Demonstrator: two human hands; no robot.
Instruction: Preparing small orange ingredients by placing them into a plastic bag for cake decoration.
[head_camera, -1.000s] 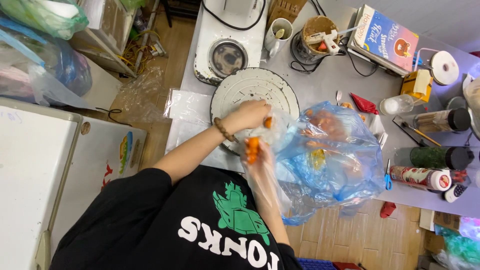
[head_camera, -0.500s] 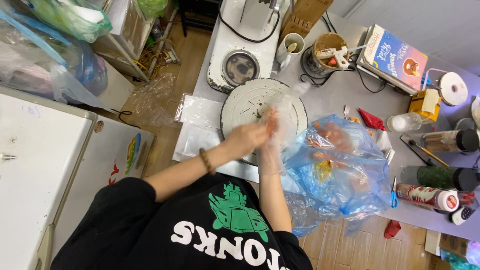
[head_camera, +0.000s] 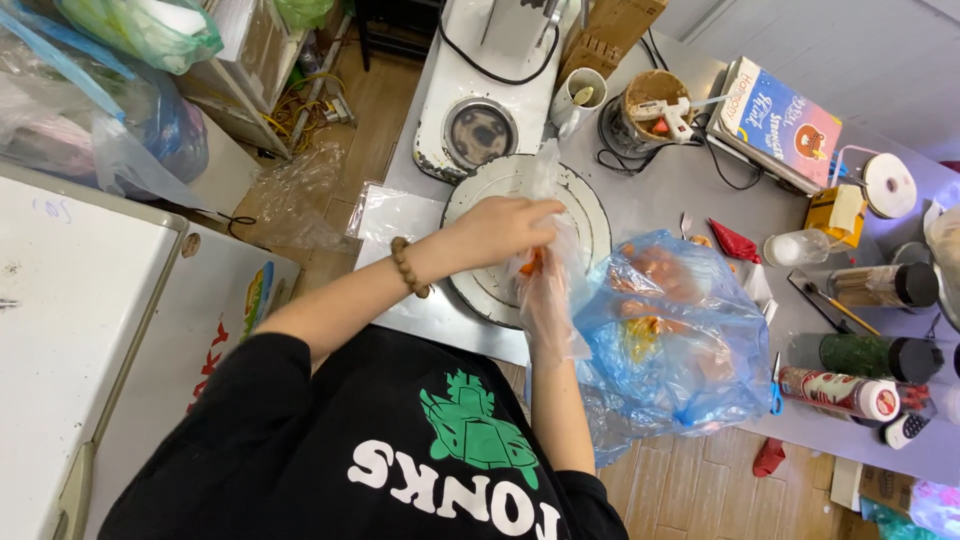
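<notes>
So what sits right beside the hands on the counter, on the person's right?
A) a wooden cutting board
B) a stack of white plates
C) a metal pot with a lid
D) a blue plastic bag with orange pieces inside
D: a translucent blue plastic bag with orange pieces inside lies on the grey counter, just past the right hand, which wears a clear plastic glove.
</notes>
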